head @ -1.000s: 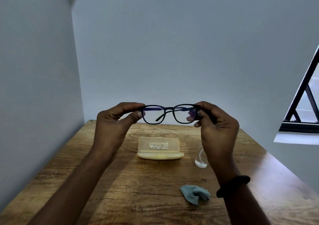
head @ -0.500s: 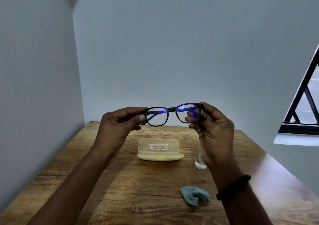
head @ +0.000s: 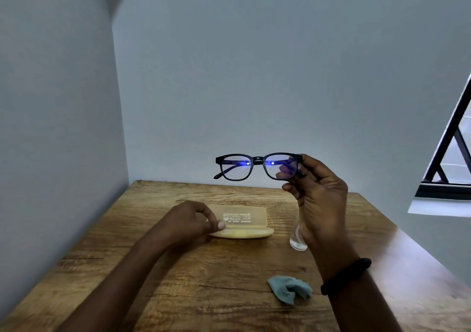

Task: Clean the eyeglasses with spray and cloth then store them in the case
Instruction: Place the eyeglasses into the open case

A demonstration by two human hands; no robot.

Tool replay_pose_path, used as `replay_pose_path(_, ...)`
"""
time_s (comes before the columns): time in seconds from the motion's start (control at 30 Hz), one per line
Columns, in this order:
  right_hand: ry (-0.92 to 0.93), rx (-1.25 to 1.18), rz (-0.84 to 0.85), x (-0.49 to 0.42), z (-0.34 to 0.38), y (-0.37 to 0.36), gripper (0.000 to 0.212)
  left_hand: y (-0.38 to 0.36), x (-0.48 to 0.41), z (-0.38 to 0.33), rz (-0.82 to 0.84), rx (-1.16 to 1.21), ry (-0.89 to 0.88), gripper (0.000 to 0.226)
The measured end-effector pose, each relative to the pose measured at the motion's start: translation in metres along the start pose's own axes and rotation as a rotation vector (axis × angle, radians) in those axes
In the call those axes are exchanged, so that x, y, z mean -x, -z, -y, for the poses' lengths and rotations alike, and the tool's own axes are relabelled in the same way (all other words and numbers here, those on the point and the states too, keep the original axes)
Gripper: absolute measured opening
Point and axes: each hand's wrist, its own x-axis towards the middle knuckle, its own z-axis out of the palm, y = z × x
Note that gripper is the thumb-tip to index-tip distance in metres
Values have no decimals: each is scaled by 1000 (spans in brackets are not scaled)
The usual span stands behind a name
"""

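Black-framed eyeglasses [head: 258, 160] hang in the air above the far side of the wooden table [head: 163, 288], arms folded in. My right hand [head: 321, 204] pinches them at their right end. My left hand [head: 188, 220] is low over the table with its fingers loosely curled and apart. Its thumb tip rests at the left end of the closed pale yellow case [head: 244, 217]. A small clear spray bottle [head: 297, 241] stands right of the case, mostly hidden behind my right wrist. A crumpled light blue cloth [head: 288, 289] lies near my right forearm.
Grey walls close in the table on the left [head: 56, 127] and at the back. A black-framed window [head: 453, 153] sits off the table's right edge. A black band [head: 346, 274] circles my right wrist.
My left hand let go of the glasses and dropped to the case's left end. My right hand alone now holds the glasses, which are a little higher.
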Motion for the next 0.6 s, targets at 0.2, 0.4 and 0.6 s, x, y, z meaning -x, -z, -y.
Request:
replay_pose_path(0.2,0,56,4,0,-5,0,28,-2,-4,8,55,-147,-6,18)
replay_pose_path(0.4,-77,101,-10,1,-16,-1,20,0,-10,15,68,-149,-39,15)
replay_pose_path(0.6,-205,125,-49,3,-43,0,15,-1,-15,25,-59,-142,-49,34)
